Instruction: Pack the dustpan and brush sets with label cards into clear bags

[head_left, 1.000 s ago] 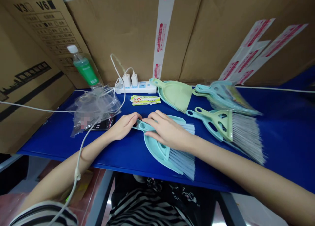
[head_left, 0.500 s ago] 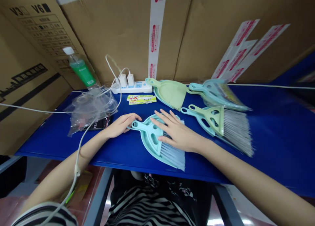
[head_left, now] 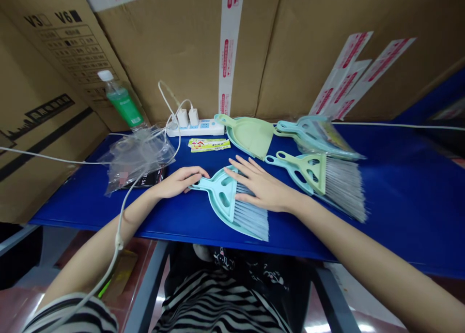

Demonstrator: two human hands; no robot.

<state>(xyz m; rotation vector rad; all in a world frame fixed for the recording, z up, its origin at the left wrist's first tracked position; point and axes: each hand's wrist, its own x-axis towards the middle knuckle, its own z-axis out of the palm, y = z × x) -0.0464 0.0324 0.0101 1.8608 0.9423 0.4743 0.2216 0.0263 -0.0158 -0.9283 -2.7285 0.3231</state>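
A light-blue hand brush with pale bristles lies on a matching light-blue dustpan, near the table's front edge. At the handle end, my left hand pinches the two stacked handles between thumb and curled fingers. My right hand rests flat, fingers spread, across the top of the brush's head and bristles, covering part of them. To the right, a green hand brush with grey bristles lies over another blue piece. Behind are a green dustpan on a blue one and a blue set in clear plastic.
On the blue table, a power strip with white plugs stands against cardboard boxes. Green packets lie before it. At left are a bottle, crumpled plastic bags, a phone and a hanging white cable.
The brush handle has settled closer over the dustpan handle, and my left thumb now presses on it. My right hand stays spread on the brush. The camera view has shifted slightly.
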